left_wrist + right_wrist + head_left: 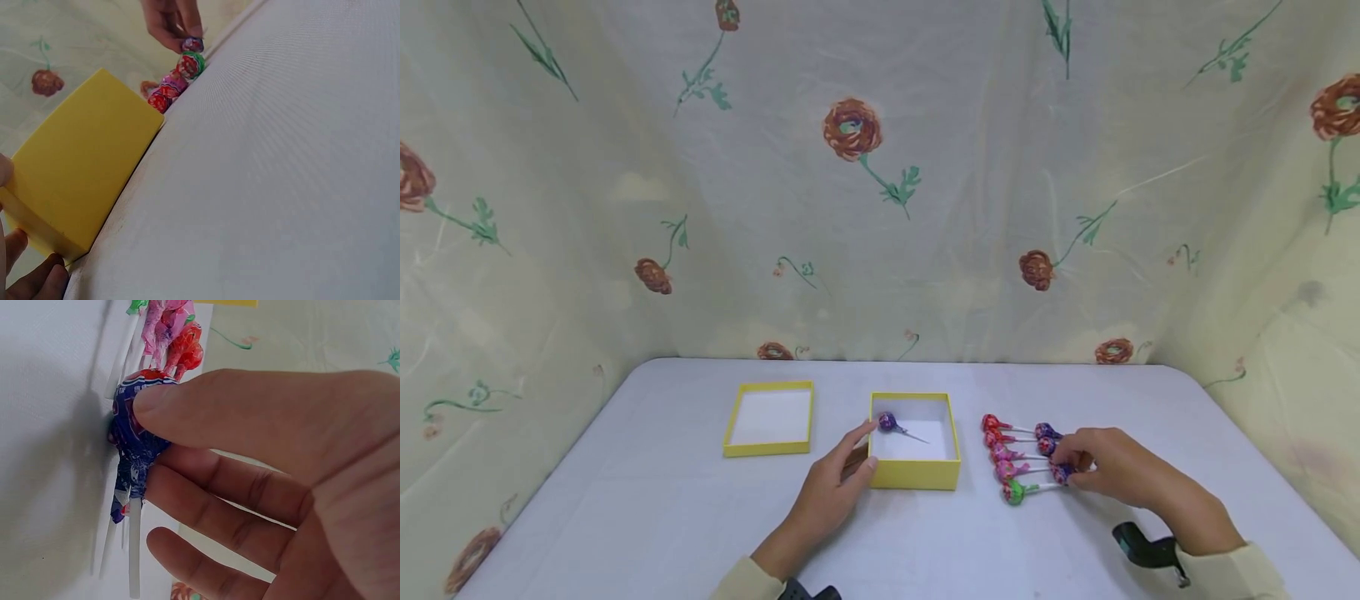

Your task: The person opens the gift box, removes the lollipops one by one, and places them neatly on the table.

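My left hand (831, 492) rests against the left side of an open yellow box (917, 475), with fingertips on its side wall and the thumb by the front corner. Inside the box lies one purple lollipop (887, 422), its stick pointing right. To the right, my right hand (1116, 467) pinches a blue-purple wrapped lollipop (128, 428) between thumb and fingers, its white stick hanging free in the right wrist view. Beside it are other dark blue lollipops (1047, 431). Red lollipops (991, 423), pink lollipops (1002, 452) and a green lollipop (1013, 492) lie in a column, sticks pointing right.
A shallow yellow-rimmed lid (767, 450) lies inside up on the white table (647, 517), left of the box. Behind the table hangs a flowered curtain (955, 275), which also runs down both sides.
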`<state>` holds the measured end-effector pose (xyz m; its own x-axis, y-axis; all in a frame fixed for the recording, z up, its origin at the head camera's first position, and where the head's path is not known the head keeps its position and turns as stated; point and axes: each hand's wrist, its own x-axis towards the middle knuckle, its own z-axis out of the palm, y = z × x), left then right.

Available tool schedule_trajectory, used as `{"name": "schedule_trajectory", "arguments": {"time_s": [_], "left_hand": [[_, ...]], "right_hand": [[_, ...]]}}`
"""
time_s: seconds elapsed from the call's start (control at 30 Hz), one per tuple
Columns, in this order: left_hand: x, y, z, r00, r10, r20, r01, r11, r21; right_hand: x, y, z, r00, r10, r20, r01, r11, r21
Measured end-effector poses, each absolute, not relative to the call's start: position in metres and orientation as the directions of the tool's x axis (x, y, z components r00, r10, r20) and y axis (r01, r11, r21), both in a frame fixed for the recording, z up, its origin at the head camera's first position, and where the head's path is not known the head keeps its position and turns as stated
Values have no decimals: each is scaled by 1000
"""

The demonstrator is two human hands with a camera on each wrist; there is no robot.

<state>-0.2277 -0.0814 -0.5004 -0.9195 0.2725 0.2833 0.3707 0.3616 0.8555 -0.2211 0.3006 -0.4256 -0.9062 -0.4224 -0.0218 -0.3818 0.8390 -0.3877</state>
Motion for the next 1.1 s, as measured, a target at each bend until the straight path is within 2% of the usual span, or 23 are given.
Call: {"name": "schedule_trajectory", "arguments": {"time_s": [0.6, 1.1], "left_hand": [[-227, -82, -500, -916, 281, 287, 378, 357, 854], [-230, -82, -502, -909, 280, 310, 396, 346, 850]], "right_hand": [[-222, 302, -432, -892, -452, -24, -405, 821, -402], [-221, 302, -430, -904, -425, -39, -374, 834, -406]]}}
